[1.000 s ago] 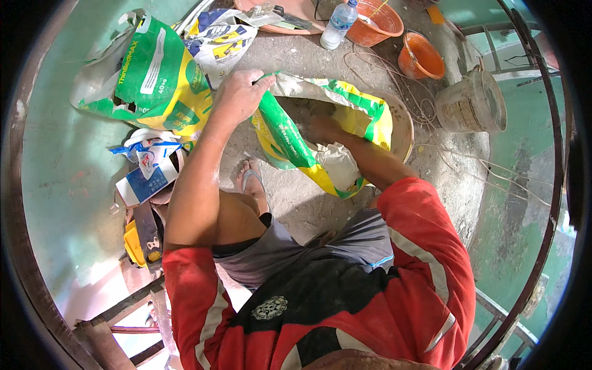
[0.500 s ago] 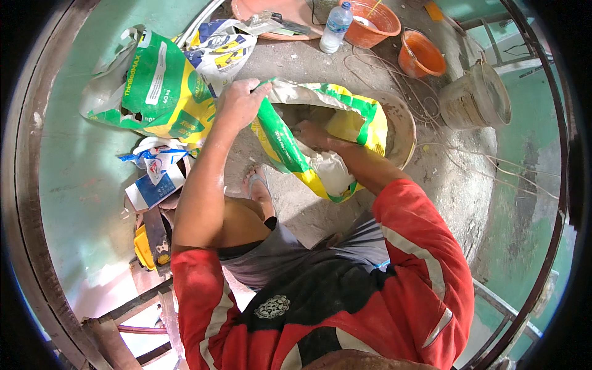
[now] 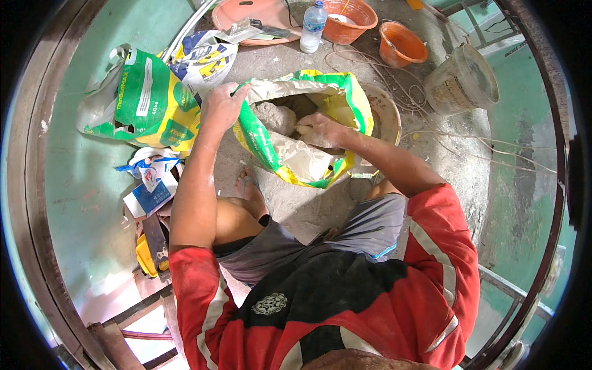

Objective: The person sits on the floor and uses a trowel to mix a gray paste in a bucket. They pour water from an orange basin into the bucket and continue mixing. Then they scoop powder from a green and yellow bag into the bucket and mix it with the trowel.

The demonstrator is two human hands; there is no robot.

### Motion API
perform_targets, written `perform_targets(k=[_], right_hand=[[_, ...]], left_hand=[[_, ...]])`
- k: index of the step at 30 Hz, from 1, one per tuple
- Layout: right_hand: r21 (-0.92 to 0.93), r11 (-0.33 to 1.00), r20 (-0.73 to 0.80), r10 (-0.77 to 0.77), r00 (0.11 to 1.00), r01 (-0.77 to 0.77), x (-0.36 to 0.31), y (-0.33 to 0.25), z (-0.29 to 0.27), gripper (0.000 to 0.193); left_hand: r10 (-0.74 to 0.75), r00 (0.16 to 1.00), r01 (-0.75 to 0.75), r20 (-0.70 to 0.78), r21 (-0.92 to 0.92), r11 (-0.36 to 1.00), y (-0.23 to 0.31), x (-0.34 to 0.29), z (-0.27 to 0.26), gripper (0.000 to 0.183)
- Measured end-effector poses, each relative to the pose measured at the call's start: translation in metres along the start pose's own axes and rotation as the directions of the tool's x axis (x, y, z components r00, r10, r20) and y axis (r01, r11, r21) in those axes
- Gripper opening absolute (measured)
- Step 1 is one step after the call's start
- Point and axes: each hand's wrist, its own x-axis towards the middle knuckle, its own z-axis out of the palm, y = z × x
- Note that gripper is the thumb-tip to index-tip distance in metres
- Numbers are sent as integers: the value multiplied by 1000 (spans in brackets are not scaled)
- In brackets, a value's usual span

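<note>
In front of me a green, yellow and white bag point(image 3: 254, 137) gapes wide, its upper edge rolled unevenly. My left hand point(image 3: 223, 106) is closed on the bag's left rim, thumb over the edge. Inside the mouth, my right hand point(image 3: 322, 131) is closed, fingers curled; what they hold, if anything, I cannot make out. Just left of those fingers is a rounded heap of grey powder point(image 3: 275, 117). Shadow hides the deeper part of the bag. A pale round tub point(image 3: 386, 114) shows partly behind the bag's right side.
At the left wall leans another green and yellow bag point(image 3: 145, 92), beside a white and blue bag point(image 3: 206, 61). A plastic bottle point(image 3: 313, 28), orange buckets point(image 3: 401, 46) and a dirty pale bucket point(image 3: 459, 83) stand beyond. Loose cable point(image 3: 394, 86) crosses the floor at right.
My right hand has come up within the bag, and the grey heap now shows beside it. The left hand keeps its hold on the rim. The whole view has shifted slightly.
</note>
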Motion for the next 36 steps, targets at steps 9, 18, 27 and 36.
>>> perform_targets(k=[9,18,27,36], right_hand=[[-119,991,62,-60,996,67,-31,-61,-59,21],[9,1000,45,-7,999,6,-58,-99,-89,28],[47,966,98,248,964,-253,-70,-156,-126,39],[91,953,16,287,958,-288,-93,-176,-151,39]], left_hand=[[-33,998,35,-60,41,999,-1,6,2,49],[-8,996,8,-86,-10,1000,-6,11,1,52],[32,995,-30,-90,28,999,-11,12,4,55],[-9,1000,9,19,-27,1000,-9,22,13,48]])
